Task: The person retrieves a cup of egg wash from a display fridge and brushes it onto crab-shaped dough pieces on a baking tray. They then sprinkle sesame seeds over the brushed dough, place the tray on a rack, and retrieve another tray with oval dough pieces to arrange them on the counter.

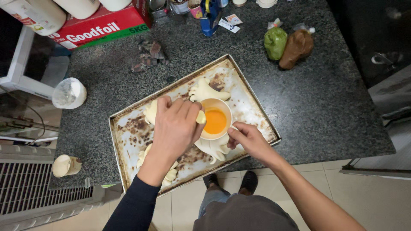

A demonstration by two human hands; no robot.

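- A small pale bowl (pixel 216 119) of orange beaten egg sits on a worn, stained baking tray (pixel 252 100), near the tray's middle.
- The left hand (pixel 174 128) hovers over the tray just left of the bowl, fingers curled shut around a small pale yellowish piece (pixel 201 117) that pokes out at the bowl's rim; what the piece is cannot be told.
- The right hand (pixel 249 140) rests at the bowl's lower right edge, fingertips pinched together against the rim or the dough beside it; which one it grips cannot be told.
- Pale, hand-shaped pieces of dough lie around the bowl: one (pixel 206 91) just above it, one (pixel 212 149) below it and touching the right hand, and more partly hidden under the left arm.
- The tray lies tilted on a dark speckled granite tabletop (pixel 308 98).
- Further out on the tabletop, a green bag (pixel 275 42) and a brown bag (pixel 296 48) lie side by side at upper right.
- A red carton (pixel 100 26) stands at the top left with white containers on it, and a crumpled cloth (pixel 150 53) lies below it.
- A white plastic tub (pixel 69 93) lies at the left edge, and a paper cup (pixel 66 165) sits lower left.
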